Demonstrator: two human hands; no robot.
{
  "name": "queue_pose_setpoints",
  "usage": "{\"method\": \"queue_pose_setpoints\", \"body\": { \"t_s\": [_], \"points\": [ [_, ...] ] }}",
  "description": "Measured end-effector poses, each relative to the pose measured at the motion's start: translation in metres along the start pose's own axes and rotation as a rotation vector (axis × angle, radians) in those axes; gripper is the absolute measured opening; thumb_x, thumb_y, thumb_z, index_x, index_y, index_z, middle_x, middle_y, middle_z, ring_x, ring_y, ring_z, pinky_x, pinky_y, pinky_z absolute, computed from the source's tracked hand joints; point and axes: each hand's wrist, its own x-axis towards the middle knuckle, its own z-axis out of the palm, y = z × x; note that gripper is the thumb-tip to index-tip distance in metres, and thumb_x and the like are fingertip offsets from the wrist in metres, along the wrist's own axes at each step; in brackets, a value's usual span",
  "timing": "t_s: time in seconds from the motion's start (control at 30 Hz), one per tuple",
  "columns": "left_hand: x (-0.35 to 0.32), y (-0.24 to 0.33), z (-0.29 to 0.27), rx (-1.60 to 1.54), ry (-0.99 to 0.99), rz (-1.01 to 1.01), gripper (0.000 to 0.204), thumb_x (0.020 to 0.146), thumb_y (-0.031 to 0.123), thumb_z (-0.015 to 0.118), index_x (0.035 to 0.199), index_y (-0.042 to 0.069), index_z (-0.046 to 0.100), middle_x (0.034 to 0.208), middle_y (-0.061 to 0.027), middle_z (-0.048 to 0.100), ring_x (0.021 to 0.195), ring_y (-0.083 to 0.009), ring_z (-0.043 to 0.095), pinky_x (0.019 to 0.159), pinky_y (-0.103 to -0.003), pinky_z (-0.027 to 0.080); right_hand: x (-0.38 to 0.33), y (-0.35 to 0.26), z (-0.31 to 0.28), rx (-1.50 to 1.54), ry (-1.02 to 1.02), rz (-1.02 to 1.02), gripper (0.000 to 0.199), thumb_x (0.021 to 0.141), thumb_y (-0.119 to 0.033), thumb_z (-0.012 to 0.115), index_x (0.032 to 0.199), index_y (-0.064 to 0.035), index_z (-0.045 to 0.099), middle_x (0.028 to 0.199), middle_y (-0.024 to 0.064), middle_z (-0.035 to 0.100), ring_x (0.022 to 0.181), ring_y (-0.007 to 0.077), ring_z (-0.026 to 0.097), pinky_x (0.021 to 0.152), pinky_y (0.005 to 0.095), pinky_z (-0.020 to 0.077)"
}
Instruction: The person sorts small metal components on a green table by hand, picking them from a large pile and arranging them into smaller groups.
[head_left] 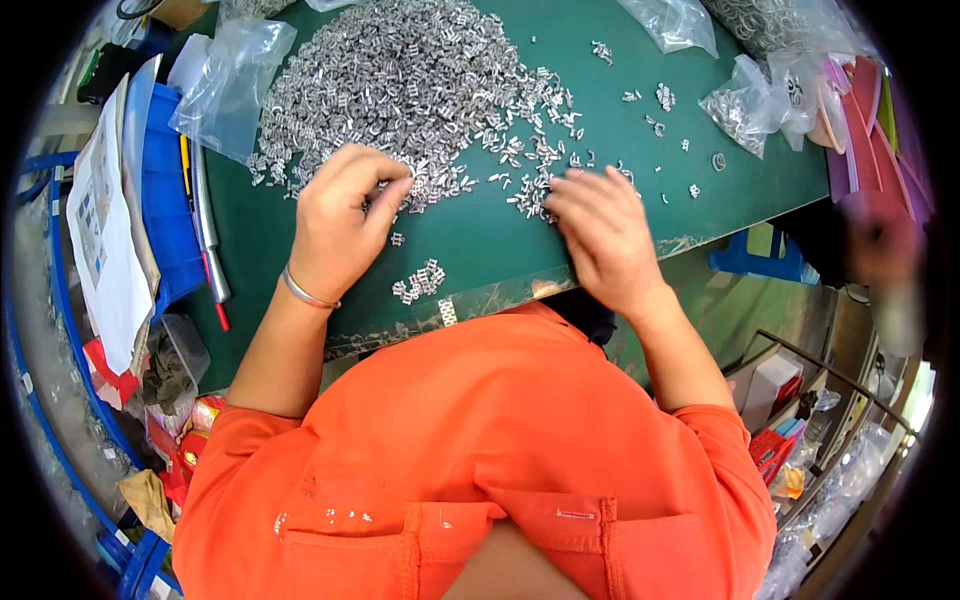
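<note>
A large heap of small silvery metal clips [385, 85] covers the far left of the green table [690, 200]. At the heap's near edge is my left hand [345, 215], thumb and forefinger brought together in a pinch. Whatever sits between those fingertips is too small to make out. My right hand [610, 240] lies palm down over loose clips [530, 195] right of the heap, its fingers stretched out and slightly blurred. A small separate group of clips [418, 281] rests near the table's front edge, between my two hands.
Clear plastic bags [232, 85] lie left of the heap, and a bag of metal parts [750, 105] sits at the far right. A blue tray [170, 190] and papers [100, 220] stand along the left edge. Below the table at right is a blue stool [762, 258].
</note>
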Motion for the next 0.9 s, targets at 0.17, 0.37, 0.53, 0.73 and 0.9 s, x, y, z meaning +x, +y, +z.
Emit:
{"method": "queue_pose_setpoints", "body": {
  "t_s": [0.17,0.37,0.53,0.73,0.9],
  "points": [
    [-0.001,-0.007,-0.003,0.017,0.014,-0.017,0.009,0.081,-0.001,0.073,0.087,0.001,0.069,0.083,-0.0089,0.064,0.067,-0.0191,0.063,0.061,-0.028,0.051,-0.011,-0.017,0.006,0.084,-0.027,0.027,0.026,0.080,-0.002,0.067,0.106,-0.0055,0.069,0.121,0.0079,0.066,0.118,0.0270,0.060,0.108,0.0513,0.0387],
    [-0.001,-0.007,0.000,0.001,-0.016,-0.049,0.008,0.081,-0.001,0.073,0.087,0.000,0.068,0.081,-0.0086,0.064,0.067,-0.0179,0.063,0.060,-0.027,0.050,-0.006,-0.020,0.008,0.086,0.022,0.017,0.027,0.082,-0.004,0.068,0.109,-0.0060,0.068,0.122,0.0069,0.065,0.117,0.0267,0.060,0.105,0.0513,0.0403],
    [-0.003,-0.010,0.000,0.001,-0.017,-0.044,0.006,0.083,-0.002,0.072,0.088,0.000,0.068,0.086,-0.0055,0.064,0.067,-0.0109,0.058,0.060,-0.024,0.047,0.002,-0.012,0.015,0.040,0.008,0.060,0.029,0.082,-0.007,0.070,0.111,-0.0058,0.067,0.123,0.0079,0.064,0.116,0.0286,0.059,0.103,0.0495,0.0415],
    [-0.002,-0.006,-0.002,-0.006,-0.053,-0.077,0.006,0.083,-0.003,0.071,0.088,0.000,0.068,0.086,-0.0057,0.065,0.068,-0.0109,0.058,0.061,-0.023,0.046,-0.009,0.006,0.004,-0.065,0.100,0.107,0.026,0.081,-0.003,0.068,0.107,-0.0047,0.067,0.114,0.0091,0.066,0.104,0.0292,0.062,0.092,0.0450,0.0468],
    [-0.002,-0.008,-0.006,0.037,0.107,-0.012,0.006,0.086,-0.002,0.069,0.092,0.000,0.069,0.100,-0.0071,0.066,0.084,-0.0136,0.060,0.067,-0.024,0.047,-0.032,0.028,-0.013,0.197,0.499,0.518,0.035,0.092,0.010,0.048,0.125,0.0029,0.057,0.109,0.0152,0.067,0.102,0.0254,0.065,0.093,0.0351,0.0496]
  ]
}}
